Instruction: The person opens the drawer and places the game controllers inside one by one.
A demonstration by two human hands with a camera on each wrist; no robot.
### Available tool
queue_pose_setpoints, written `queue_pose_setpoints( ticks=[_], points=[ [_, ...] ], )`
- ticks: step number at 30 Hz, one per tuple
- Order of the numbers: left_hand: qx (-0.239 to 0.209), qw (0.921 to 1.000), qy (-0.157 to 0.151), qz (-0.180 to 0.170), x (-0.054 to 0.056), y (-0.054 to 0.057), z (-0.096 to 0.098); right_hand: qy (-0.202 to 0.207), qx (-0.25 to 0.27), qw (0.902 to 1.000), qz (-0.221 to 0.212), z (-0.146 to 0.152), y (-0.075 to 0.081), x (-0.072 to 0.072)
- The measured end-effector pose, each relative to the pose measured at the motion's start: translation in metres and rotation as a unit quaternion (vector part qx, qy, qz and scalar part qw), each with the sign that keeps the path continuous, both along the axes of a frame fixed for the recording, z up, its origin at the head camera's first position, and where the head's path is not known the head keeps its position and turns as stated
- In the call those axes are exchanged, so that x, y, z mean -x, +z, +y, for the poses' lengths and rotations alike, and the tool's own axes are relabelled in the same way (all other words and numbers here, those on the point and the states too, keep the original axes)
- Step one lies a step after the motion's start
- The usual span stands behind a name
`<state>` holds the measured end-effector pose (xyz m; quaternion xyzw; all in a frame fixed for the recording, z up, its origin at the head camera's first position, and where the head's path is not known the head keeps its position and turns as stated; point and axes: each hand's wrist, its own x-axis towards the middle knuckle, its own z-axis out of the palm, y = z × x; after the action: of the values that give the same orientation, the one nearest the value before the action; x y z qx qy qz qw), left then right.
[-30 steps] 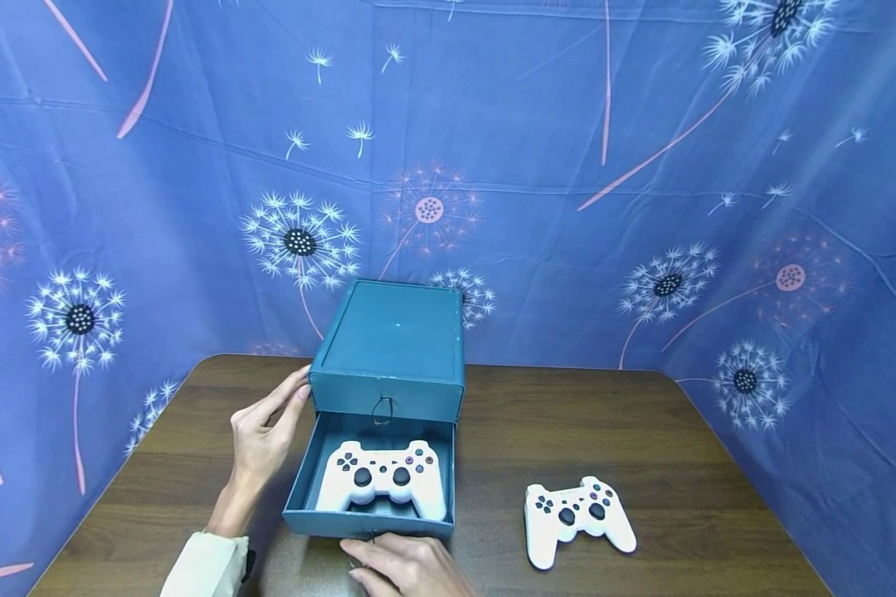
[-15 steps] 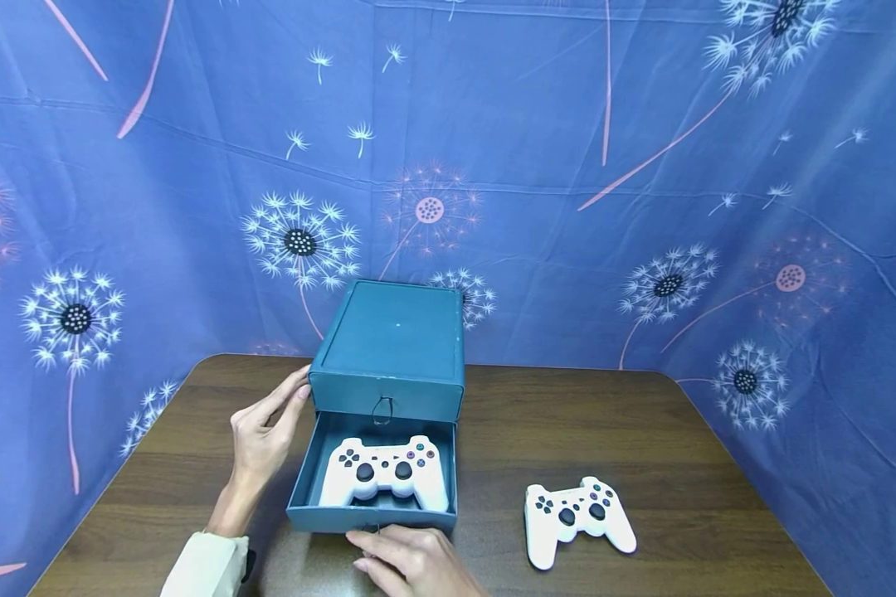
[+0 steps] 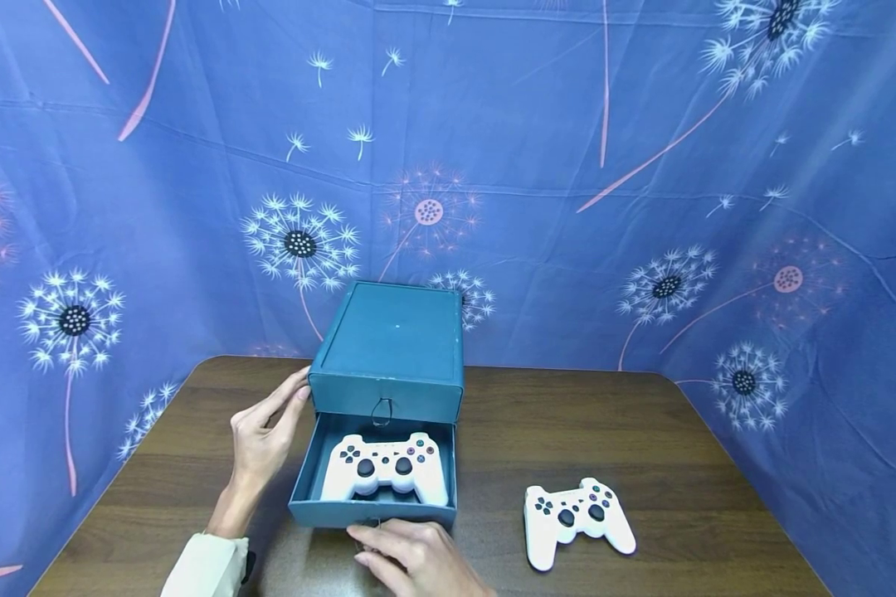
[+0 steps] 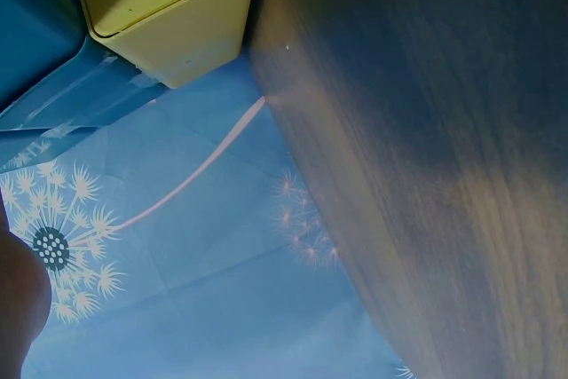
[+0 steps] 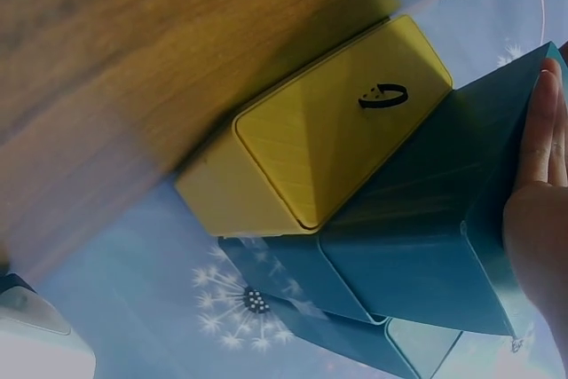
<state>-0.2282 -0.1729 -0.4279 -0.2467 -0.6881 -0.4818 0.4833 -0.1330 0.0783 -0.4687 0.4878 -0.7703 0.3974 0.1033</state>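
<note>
My left hand (image 3: 257,439) rests straight fingertips and thumb against the left front corner of a teal drawer box (image 3: 392,327). Below its upper drawer front, a teal lower drawer (image 3: 373,512) stands pulled out, holding a white game controller (image 3: 385,471). My right hand (image 3: 418,551) touches that drawer's front from below. In the right wrist view, the right hand's fingers (image 5: 543,126) lie straight against it. The lower drawer's ring pull is mostly hidden by the hand. A second white controller (image 3: 578,521) lies on the table to the right.
Under the teal drawers sits a yellow drawer (image 5: 355,122) with a dark ring pull (image 5: 383,95), seen in both wrist views. The brown wooden table (image 3: 642,439) extends to either side. A blue dandelion-print cloth (image 3: 538,274) hangs behind.
The lower drawer has slid slightly inward with the controller in it, and my right hand has moved along with its front. My left hand and the second controller have stayed put.
</note>
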Motion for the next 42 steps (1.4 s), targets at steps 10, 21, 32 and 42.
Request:
queue_pose_setpoints(
  ticks=[10, 21, 32, 42],
  points=[
    [-0.001, 1.0, -0.005, -0.001, 0.002, -0.003, -0.002, -0.003, -0.011, 0.9999, -0.002, 0.0, 0.001, 0.006],
    [0.0, 1.0, -0.002, 0.004, 0.005, -0.006, -0.003, -0.024, -0.006, 0.9997, -0.002, -0.002, 0.0, 0.014],
    [0.001, 0.9999, -0.004, 0.01, 0.003, -0.004, -0.002, -0.029, 0.044, 0.9978, 0.039, -0.006, -0.003, 0.026],
    [0.006, 0.9999, -0.008, 0.014, 0.001, -0.001, -0.001, -0.042, 0.068, 0.9923, 0.095, -0.008, -0.002, 0.038]
  ],
)
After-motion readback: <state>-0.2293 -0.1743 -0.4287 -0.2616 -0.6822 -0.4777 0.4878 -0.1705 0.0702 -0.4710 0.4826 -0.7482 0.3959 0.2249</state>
